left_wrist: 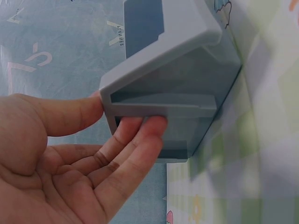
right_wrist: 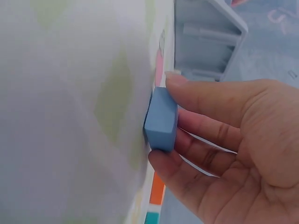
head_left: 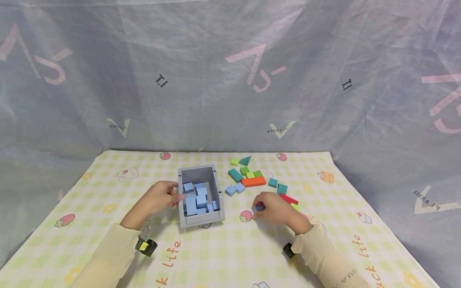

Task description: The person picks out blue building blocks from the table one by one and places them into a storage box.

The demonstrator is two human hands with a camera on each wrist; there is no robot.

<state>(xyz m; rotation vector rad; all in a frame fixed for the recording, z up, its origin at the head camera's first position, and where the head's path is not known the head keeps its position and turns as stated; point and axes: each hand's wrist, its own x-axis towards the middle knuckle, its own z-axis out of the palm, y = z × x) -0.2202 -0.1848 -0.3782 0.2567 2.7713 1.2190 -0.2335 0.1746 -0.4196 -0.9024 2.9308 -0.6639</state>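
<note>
A grey plastic bin (head_left: 201, 220) stands left of centre on the table with several light blue blocks (head_left: 191, 205) inside. At its left wall, my left hand (head_left: 161, 197) grips the rim, thumb on the edge and fingertips curled beneath it, as the left wrist view shows. To the right of the bin, my right hand (head_left: 275, 209) pinches a blue block (right_wrist: 161, 119) between thumb and fingers, close to the tablecloth. Two more light blue blocks (head_left: 231, 191) lie between the bin and the other coloured blocks.
Behind the right hand lie an orange block (head_left: 253, 182), teal blocks (head_left: 235, 175), green blocks (head_left: 245, 171) and a teal triangle (head_left: 245, 161). A red block (head_left: 289, 199) is partly behind the right hand. A checked cloth (head_left: 119, 180) covers the table; grey fabric (head_left: 201, 100) hangs behind it.
</note>
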